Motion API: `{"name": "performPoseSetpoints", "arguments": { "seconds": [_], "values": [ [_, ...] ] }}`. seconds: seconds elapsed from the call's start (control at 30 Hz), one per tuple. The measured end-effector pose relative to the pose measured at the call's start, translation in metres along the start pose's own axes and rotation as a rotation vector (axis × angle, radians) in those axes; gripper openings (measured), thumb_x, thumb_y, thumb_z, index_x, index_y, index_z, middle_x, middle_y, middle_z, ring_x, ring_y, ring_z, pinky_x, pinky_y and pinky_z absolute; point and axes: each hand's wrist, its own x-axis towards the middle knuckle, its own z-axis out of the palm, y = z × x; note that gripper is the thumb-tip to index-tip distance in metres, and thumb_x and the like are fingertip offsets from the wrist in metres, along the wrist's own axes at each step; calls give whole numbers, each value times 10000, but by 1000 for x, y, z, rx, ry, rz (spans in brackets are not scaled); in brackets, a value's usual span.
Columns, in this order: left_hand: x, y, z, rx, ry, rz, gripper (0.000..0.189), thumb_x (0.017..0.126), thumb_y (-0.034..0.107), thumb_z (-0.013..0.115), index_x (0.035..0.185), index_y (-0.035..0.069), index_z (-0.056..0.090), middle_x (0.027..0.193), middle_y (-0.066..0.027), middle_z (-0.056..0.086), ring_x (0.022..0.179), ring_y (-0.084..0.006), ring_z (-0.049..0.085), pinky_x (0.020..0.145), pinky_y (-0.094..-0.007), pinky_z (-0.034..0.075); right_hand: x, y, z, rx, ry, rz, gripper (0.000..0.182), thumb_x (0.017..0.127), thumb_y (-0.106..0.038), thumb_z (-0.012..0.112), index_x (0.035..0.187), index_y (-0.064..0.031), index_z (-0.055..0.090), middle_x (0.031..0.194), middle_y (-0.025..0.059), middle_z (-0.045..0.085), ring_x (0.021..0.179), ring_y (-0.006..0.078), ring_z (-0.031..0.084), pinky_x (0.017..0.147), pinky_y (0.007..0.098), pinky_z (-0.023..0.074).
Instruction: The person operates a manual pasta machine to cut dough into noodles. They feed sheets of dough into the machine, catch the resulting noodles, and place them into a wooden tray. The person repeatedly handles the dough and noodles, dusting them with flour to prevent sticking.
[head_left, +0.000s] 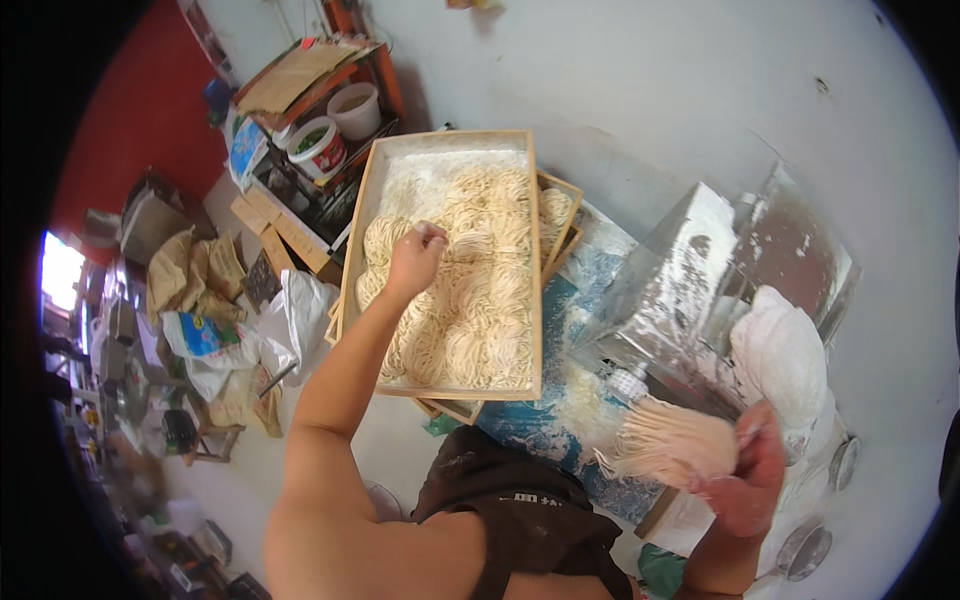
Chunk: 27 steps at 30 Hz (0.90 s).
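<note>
At the right, my right hand (750, 469) grips a bundle of fresh noodles (675, 442), whose strands spread out to the left above a floured blue work surface (562, 442). My left hand (416, 259) is over a shallow wooden tray (536, 315), its fingers curled in with no noodles visible in them. Rows of coiled noodle nests (469, 307) fill the middle and near part of this tray. Flour and a few loose strands cover its far left corner.
More wooden trays (574, 199) with noodles lie under the top one. A flour-dusted metal machine (697, 262) stands right, beside a white floury bundle (780, 345). A rack with white buckets (319, 146) is at the back left. Sacks (206, 337) rest at the left.
</note>
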Motion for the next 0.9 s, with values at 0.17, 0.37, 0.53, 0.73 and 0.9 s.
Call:
{"name": "performPoseSetpoints", "arguments": {
  "seconds": [0.17,0.37,0.53,0.73,0.9],
  "values": [
    [1,-41,-51,-43,120,-124,136,898,62,550,947,-34,633,843,-90,675,767,-154,626,724,-289,507,81,-28,93,-340,-82,-345,515,763,-82,695,1133,-20,341,930,100,567,648,121,573,640,219,496],
    [-45,-51,-92,-252,95,-198,121,926,38,522,987,-41,590,897,-71,643,841,-133,618,788,-277,505,191,-23,193,-330,-223,-528,551,912,-51,516,1402,101,314,991,144,606,554,30,473,582,147,438],
    [-85,-55,-122,-460,170,-276,95,957,27,513,997,-27,580,917,-76,634,864,-139,614,811,-289,516,294,33,253,-18,-508,-300,477,904,18,583,1350,41,414,972,154,664,616,62,546,500,143,389],
    [-97,-76,-146,-440,237,-282,76,953,5,515,982,-22,580,910,-70,630,855,-136,600,808,-285,505,385,182,294,-248,-350,-86,491,900,12,619,1348,22,418,1012,157,671,782,146,646,610,240,492],
    [-56,-67,-157,-317,192,-262,80,934,37,547,989,-10,580,924,-58,633,863,-120,598,795,-274,497,426,278,275,-733,-403,77,612,889,-39,639,1416,27,336,1146,222,633,904,211,658,761,327,535]
  ]
}}
